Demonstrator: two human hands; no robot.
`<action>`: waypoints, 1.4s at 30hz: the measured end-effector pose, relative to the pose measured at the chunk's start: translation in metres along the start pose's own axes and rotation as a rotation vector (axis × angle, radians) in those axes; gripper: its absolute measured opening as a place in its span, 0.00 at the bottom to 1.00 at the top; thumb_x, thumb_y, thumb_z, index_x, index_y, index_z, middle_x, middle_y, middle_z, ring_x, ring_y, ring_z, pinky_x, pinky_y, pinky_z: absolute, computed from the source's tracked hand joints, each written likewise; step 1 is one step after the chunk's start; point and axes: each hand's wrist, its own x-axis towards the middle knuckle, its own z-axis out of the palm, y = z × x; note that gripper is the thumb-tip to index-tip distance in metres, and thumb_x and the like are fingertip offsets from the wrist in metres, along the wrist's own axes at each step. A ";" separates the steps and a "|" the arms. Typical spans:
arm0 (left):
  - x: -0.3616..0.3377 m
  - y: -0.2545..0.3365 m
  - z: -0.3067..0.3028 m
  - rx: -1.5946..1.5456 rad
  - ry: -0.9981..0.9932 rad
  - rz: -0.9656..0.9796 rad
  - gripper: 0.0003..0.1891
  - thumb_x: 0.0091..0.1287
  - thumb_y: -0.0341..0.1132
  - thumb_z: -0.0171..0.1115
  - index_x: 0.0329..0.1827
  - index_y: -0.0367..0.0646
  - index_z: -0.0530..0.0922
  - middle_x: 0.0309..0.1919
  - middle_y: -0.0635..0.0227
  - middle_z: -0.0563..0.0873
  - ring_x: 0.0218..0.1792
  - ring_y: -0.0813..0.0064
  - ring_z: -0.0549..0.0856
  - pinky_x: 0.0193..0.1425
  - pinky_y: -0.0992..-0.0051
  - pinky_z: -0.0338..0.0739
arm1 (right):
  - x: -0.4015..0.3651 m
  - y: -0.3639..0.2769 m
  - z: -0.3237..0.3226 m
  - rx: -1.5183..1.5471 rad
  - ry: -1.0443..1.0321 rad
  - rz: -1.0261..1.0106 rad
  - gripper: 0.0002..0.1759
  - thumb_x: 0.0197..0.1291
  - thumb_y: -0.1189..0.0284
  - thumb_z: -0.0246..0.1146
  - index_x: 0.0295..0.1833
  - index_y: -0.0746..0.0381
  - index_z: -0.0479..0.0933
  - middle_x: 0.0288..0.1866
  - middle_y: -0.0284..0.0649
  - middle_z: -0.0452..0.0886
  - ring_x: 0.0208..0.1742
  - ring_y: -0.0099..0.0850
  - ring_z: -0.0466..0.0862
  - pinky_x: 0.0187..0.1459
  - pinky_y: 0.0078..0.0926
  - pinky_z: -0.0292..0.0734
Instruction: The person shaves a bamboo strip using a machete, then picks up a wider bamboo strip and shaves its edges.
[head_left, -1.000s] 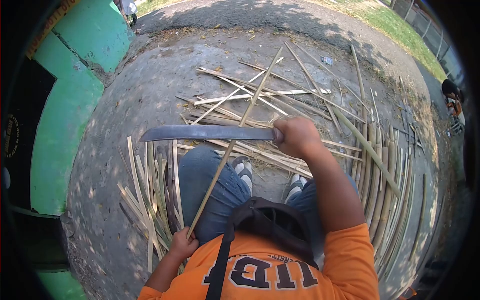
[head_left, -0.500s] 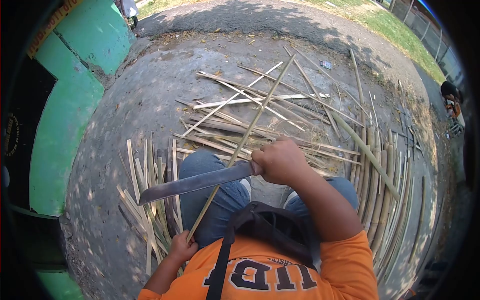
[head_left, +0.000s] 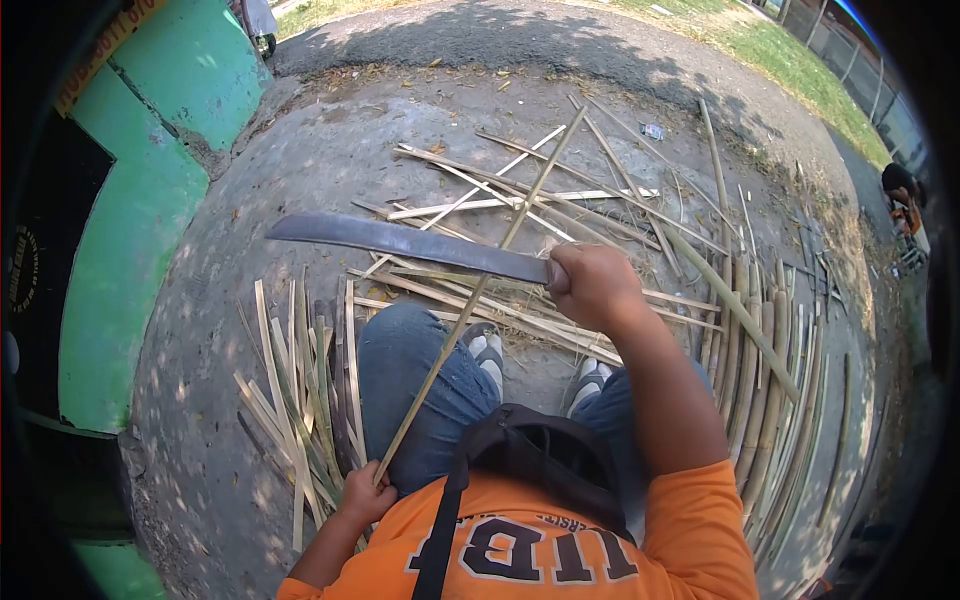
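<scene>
My right hand is wrapped round the handle of a machete, held out in front of my knees with its long blade pointing left. Beneath or against the blade runs a long bamboo strip, which slants from my left hip up and away over the ground. Its near end is gripped in my left hand, fingers closed beside my left thigh. The blade crosses the strip in this view, close to the handle.
Split bamboo strips lie crisscrossed ahead of my feet. More strips are heaped at my left, and bamboo poles lie in rows at my right. A green wall stands at left. Another person is at the far right.
My right hand has moved forward and slightly right with the machete, so the blade now crosses the strip farther from me. My left hand and the strip stay in place.
</scene>
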 end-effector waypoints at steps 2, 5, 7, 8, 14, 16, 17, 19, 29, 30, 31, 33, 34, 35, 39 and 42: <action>0.001 0.006 -0.004 0.010 -0.016 -0.012 0.08 0.55 0.31 0.67 0.31 0.37 0.77 0.22 0.53 0.84 0.26 0.52 0.88 0.33 0.63 0.81 | -0.008 -0.020 0.001 -0.091 -0.142 -0.137 0.05 0.50 0.69 0.68 0.34 0.54 0.82 0.29 0.42 0.86 0.35 0.48 0.88 0.40 0.49 0.82; 0.002 -0.007 -0.001 0.039 0.000 0.041 0.08 0.56 0.31 0.67 0.31 0.37 0.77 0.21 0.54 0.83 0.24 0.55 0.87 0.32 0.64 0.80 | -0.011 -0.029 0.006 -0.123 -0.212 -0.267 0.05 0.48 0.69 0.69 0.33 0.53 0.82 0.28 0.41 0.86 0.34 0.47 0.88 0.38 0.47 0.82; 0.003 -0.001 -0.002 0.018 -0.002 0.021 0.08 0.56 0.31 0.66 0.31 0.37 0.77 0.20 0.54 0.83 0.24 0.56 0.87 0.32 0.64 0.80 | -0.009 -0.023 0.009 -0.105 -0.191 -0.231 0.05 0.49 0.69 0.68 0.33 0.53 0.82 0.28 0.41 0.85 0.35 0.48 0.88 0.38 0.48 0.82; 0.001 0.001 -0.002 0.005 -0.004 0.009 0.08 0.56 0.31 0.66 0.31 0.37 0.77 0.20 0.55 0.83 0.24 0.57 0.87 0.32 0.64 0.80 | -0.003 -0.009 0.009 -0.097 -0.165 -0.163 0.04 0.50 0.69 0.68 0.33 0.54 0.82 0.29 0.42 0.85 0.35 0.49 0.88 0.39 0.49 0.82; 0.000 0.003 -0.007 -0.007 -0.029 -0.029 0.08 0.56 0.31 0.66 0.31 0.37 0.77 0.20 0.55 0.83 0.23 0.59 0.87 0.32 0.65 0.80 | 0.021 0.042 0.002 -0.043 0.151 0.139 0.08 0.61 0.66 0.64 0.35 0.59 0.82 0.32 0.52 0.85 0.38 0.57 0.85 0.41 0.55 0.80; 0.001 -0.001 -0.002 -0.013 0.002 0.000 0.07 0.56 0.31 0.66 0.31 0.37 0.77 0.20 0.56 0.83 0.22 0.61 0.86 0.31 0.66 0.79 | 0.017 0.032 -0.001 -0.062 0.179 0.118 0.07 0.61 0.66 0.64 0.36 0.58 0.82 0.32 0.51 0.85 0.38 0.56 0.86 0.41 0.55 0.80; 0.000 -0.003 0.001 -0.016 0.012 0.011 0.07 0.56 0.30 0.66 0.31 0.37 0.77 0.19 0.56 0.82 0.22 0.62 0.85 0.31 0.67 0.78 | 0.014 0.026 -0.003 -0.050 0.150 0.099 0.07 0.61 0.66 0.64 0.37 0.58 0.82 0.32 0.51 0.85 0.38 0.55 0.86 0.41 0.54 0.80; 0.000 0.005 -0.002 -0.016 0.016 0.020 0.07 0.56 0.31 0.66 0.31 0.37 0.77 0.19 0.56 0.82 0.22 0.62 0.85 0.31 0.66 0.78 | 0.006 0.013 -0.007 -0.033 0.087 0.069 0.06 0.60 0.66 0.64 0.38 0.57 0.81 0.32 0.50 0.85 0.39 0.55 0.86 0.41 0.54 0.81; 0.001 0.004 -0.002 -0.006 0.006 -0.001 0.08 0.56 0.31 0.66 0.31 0.37 0.77 0.19 0.56 0.82 0.22 0.60 0.86 0.31 0.65 0.79 | 0.003 0.002 0.001 -0.075 -0.176 -0.190 0.03 0.55 0.68 0.66 0.34 0.54 0.82 0.29 0.43 0.85 0.34 0.51 0.87 0.39 0.51 0.81; -0.001 0.003 -0.002 -0.004 0.000 -0.009 0.08 0.56 0.31 0.66 0.31 0.37 0.77 0.19 0.56 0.83 0.22 0.59 0.86 0.31 0.65 0.79 | 0.009 0.021 0.003 -0.053 -0.055 -0.098 0.04 0.56 0.68 0.66 0.34 0.55 0.82 0.29 0.46 0.85 0.35 0.53 0.86 0.39 0.52 0.81; -0.001 0.002 -0.003 -0.005 -0.006 -0.014 0.08 0.56 0.31 0.66 0.31 0.37 0.77 0.20 0.55 0.83 0.22 0.59 0.86 0.31 0.65 0.79 | 0.015 0.039 0.006 -0.034 0.068 -0.008 0.05 0.57 0.68 0.65 0.34 0.57 0.82 0.29 0.49 0.84 0.35 0.55 0.85 0.39 0.53 0.80; 0.001 0.003 -0.003 -0.012 -0.013 -0.015 0.08 0.56 0.31 0.66 0.31 0.37 0.77 0.20 0.55 0.83 0.22 0.59 0.86 0.31 0.65 0.79 | 0.022 0.053 0.002 -0.045 0.138 0.097 0.06 0.58 0.67 0.65 0.35 0.58 0.81 0.31 0.51 0.84 0.36 0.57 0.85 0.40 0.55 0.80; 0.001 0.004 -0.006 -0.010 -0.019 -0.014 0.08 0.56 0.31 0.66 0.31 0.37 0.77 0.20 0.55 0.83 0.22 0.59 0.86 0.31 0.65 0.79 | 0.024 0.055 0.001 -0.045 0.174 0.153 0.07 0.59 0.67 0.65 0.35 0.59 0.81 0.31 0.52 0.84 0.36 0.58 0.84 0.40 0.55 0.80; 0.002 0.005 -0.008 -0.004 -0.026 -0.012 0.08 0.56 0.31 0.66 0.31 0.36 0.77 0.20 0.55 0.83 0.22 0.59 0.86 0.31 0.65 0.79 | 0.024 0.054 0.004 -0.033 0.195 0.141 0.07 0.58 0.67 0.65 0.35 0.59 0.81 0.31 0.52 0.84 0.36 0.57 0.85 0.40 0.55 0.80; 0.003 0.004 -0.004 -0.004 -0.012 0.010 0.08 0.55 0.31 0.67 0.31 0.36 0.77 0.19 0.55 0.82 0.22 0.59 0.85 0.31 0.65 0.78 | 0.014 0.029 0.003 0.045 0.195 0.053 0.06 0.56 0.68 0.66 0.35 0.58 0.81 0.30 0.50 0.84 0.36 0.56 0.85 0.40 0.54 0.80; 0.003 0.007 -0.004 0.021 -0.021 0.005 0.08 0.55 0.31 0.67 0.31 0.36 0.77 0.19 0.54 0.82 0.22 0.59 0.85 0.30 0.65 0.78 | 0.000 0.002 0.006 -0.018 0.005 -0.114 0.05 0.54 0.69 0.67 0.33 0.56 0.79 0.28 0.44 0.83 0.33 0.51 0.85 0.38 0.49 0.79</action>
